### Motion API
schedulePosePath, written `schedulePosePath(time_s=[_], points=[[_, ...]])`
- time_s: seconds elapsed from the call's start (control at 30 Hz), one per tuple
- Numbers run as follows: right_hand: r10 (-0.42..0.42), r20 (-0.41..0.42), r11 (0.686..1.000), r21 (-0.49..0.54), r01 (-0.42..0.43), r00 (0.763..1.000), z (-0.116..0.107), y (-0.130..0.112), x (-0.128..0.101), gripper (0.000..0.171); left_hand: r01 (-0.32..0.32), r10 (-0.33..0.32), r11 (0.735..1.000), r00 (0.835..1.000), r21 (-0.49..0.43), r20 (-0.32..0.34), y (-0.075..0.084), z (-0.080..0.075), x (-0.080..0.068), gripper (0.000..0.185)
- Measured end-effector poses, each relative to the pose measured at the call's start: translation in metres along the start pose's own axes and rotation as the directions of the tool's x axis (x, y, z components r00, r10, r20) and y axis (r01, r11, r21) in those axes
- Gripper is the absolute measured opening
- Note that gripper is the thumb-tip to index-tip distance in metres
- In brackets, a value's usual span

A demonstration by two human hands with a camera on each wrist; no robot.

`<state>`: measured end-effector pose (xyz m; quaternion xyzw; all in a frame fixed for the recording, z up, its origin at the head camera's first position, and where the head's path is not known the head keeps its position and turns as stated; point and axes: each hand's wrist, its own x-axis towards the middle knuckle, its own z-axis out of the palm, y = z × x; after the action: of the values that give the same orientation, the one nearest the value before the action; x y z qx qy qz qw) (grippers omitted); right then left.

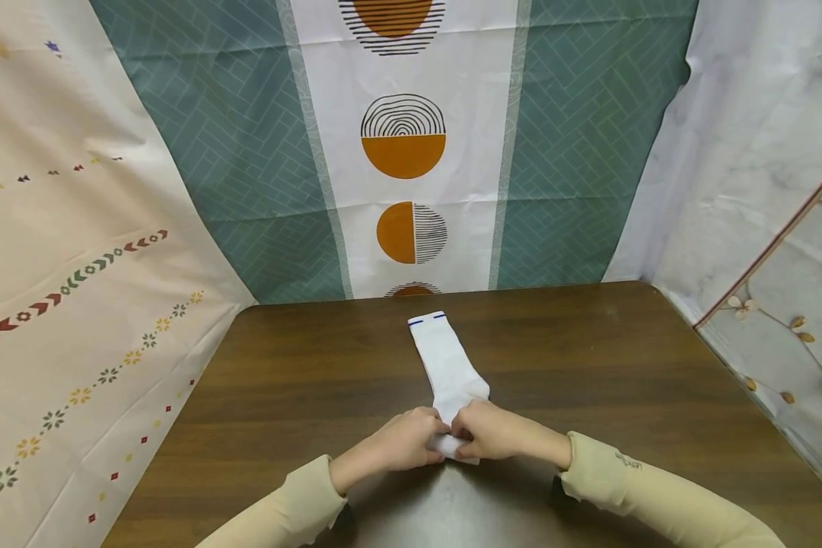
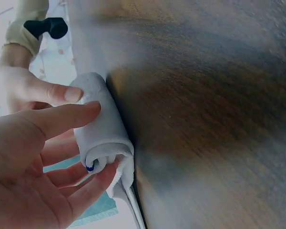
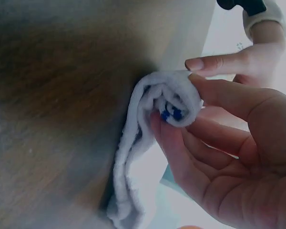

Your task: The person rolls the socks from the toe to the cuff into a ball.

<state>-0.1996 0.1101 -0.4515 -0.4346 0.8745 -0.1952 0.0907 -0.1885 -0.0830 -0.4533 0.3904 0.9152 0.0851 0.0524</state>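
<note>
A white sock (image 1: pixel 447 358) with short blue marks at its cuff lies lengthwise on the table, its near end rolled up. My left hand (image 1: pixel 411 440) pinches the left side of that roll, and my right hand (image 1: pixel 491 431) pinches the right side. In the left wrist view the rolled part (image 2: pixel 105 117) is a thick white cylinder held between thumb and fingers, close against the tabletop. The right wrist view shows the roll's spiral end (image 3: pixel 174 98) with blue marks inside, one fingertip at its opening. Unrolled layers trail away from it.
The dark brown wooden table (image 1: pixel 301 365) spreads out on all sides of the sock. Behind it hangs a green and white patterned cloth (image 1: pixel 411 68). Patterned cloths also line the left (image 1: pixel 75 304) and right sides.
</note>
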Motion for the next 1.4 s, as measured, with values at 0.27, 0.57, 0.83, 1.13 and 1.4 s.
schedulePosePath(time_s=[0.27, 0.57, 0.83, 1.13, 1.4], points=[[0.034, 0.052, 0.995, 0.092, -0.039, 0.998, -0.004, 0.008, 0.003, 0.009, 0.002, -0.002, 1.000, 0.999, 0.020, -0.038, 0.002, -0.003, 0.000, 0.027], [0.036, 0.061, 0.997, 0.064, -0.040, 0.998, -0.006, 0.007, 0.004, 0.009, 0.011, -0.006, 0.999, 0.994, 0.048, -0.107, 0.007, -0.001, -0.002, 0.027], [0.058, 0.097, 0.991, 0.111, -0.069, 0.994, -0.007, 0.010, 0.008, 0.010, 0.026, -0.023, 0.999, 0.991, 0.019, -0.130, 0.010, -0.001, -0.001, 0.022], [0.107, 0.140, 0.974, 0.183, -0.132, 0.984, -0.010, 0.018, 0.012, 0.011, 0.012, -0.008, 1.000, 0.987, 0.024, -0.162, 0.008, -0.001, 0.002, 0.013], [0.248, 0.136, 0.924, 0.266, -0.276, 0.959, -0.011, 0.024, 0.012, 0.011, -0.006, 0.005, 1.000, 0.995, -0.010, -0.097, 0.007, -0.005, 0.007, 0.012]])
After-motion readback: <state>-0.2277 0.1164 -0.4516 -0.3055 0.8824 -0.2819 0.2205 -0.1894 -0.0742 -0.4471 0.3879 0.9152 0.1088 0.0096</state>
